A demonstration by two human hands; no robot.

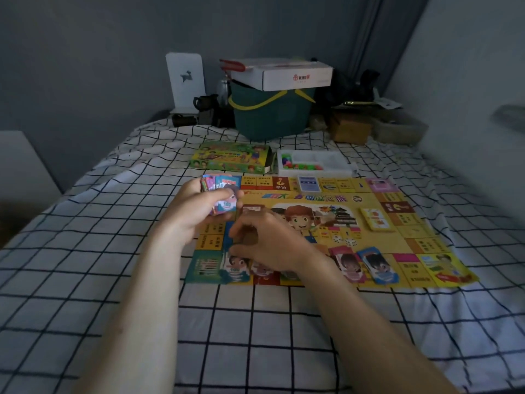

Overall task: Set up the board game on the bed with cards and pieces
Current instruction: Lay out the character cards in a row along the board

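A yellow game board lies flat on the checked bed sheet. My left hand grips a stack of colourful cards above the board's left side. My right hand hovers low over the board's near left part with fingers curled toward its thumb; whether it pinches a card is hidden. Card piles with cartoon faces lie along the near edge, and another pile sits under my right hand. Two white dice rest near the middle. A blue deck and a yellow deck lie on the board.
Behind the board lie the green game box and a white tray of small coloured pieces. Farther back stand a dark green basket topped by a white carton, a white panel and dark clutter against the wall.
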